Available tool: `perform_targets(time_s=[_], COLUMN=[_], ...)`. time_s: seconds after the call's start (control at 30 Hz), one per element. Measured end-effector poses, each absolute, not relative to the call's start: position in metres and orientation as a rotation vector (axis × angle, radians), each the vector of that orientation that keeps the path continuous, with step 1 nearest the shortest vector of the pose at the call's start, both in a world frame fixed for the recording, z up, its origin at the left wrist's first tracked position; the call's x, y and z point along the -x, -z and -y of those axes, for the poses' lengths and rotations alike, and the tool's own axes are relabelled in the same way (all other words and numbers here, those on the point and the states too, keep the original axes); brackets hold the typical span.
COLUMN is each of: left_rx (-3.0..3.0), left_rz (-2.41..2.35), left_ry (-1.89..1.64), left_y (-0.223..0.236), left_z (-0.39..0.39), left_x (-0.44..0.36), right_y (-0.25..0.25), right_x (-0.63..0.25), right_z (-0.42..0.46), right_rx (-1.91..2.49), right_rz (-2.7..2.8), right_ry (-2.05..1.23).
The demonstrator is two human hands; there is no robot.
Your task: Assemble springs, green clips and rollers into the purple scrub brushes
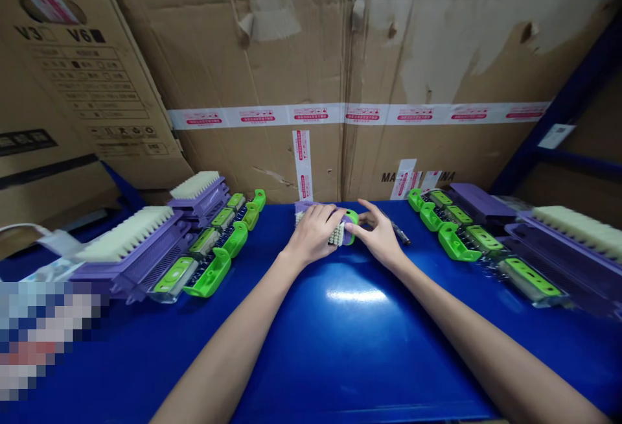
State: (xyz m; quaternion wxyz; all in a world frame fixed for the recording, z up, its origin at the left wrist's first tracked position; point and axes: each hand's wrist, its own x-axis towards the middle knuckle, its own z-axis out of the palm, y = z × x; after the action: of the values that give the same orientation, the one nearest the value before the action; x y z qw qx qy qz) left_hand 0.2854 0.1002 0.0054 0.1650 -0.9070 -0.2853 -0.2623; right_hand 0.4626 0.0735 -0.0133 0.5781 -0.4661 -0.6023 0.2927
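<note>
A purple brush head [304, 206] with cream bristles lies on the blue table at the middle, against the cardboard. Over its top my left hand [313, 233] is wrapped, hiding most of the bristles. A bright green end piece [352, 217] sits at the brush head's right end. My right hand [380, 237] grips this green piece with the thumb on its near side; the index finger is raised away. Whether the piece is fully seated cannot be seen. Just right of that hand lies a dark pen-like tool [402, 236], partly hidden.
Purple brush heads [129, 236], clear-and-green blocks [175, 275] and green end pieces [214, 273] stand in rows at left. Similar green end pieces [454, 244] and purple brush parts [568, 252] line the right. Cardboard [262, 74] walls the back; a blue post [558, 100] rises at right.
</note>
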Motion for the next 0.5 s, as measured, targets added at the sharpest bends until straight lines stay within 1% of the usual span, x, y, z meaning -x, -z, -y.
perform_targets(time_s=[0.2, 0.5], left_rx=[2.590, 2.543], left_rz=[0.832, 0.843], left_ry=[0.804, 0.768], left_y=[-0.0026, -0.0019], left_z=[-0.1036, -0.1011], left_x=[-0.2860, -0.2831], right_y=[0.0153, 0.0129], right_x=[-0.4613, -0.4613], right_z=[-0.0710, -0.0712], right_rx=[1.066, 1.075], right_rz=[1.410, 1.373], right_ry=[-0.839, -0.812])
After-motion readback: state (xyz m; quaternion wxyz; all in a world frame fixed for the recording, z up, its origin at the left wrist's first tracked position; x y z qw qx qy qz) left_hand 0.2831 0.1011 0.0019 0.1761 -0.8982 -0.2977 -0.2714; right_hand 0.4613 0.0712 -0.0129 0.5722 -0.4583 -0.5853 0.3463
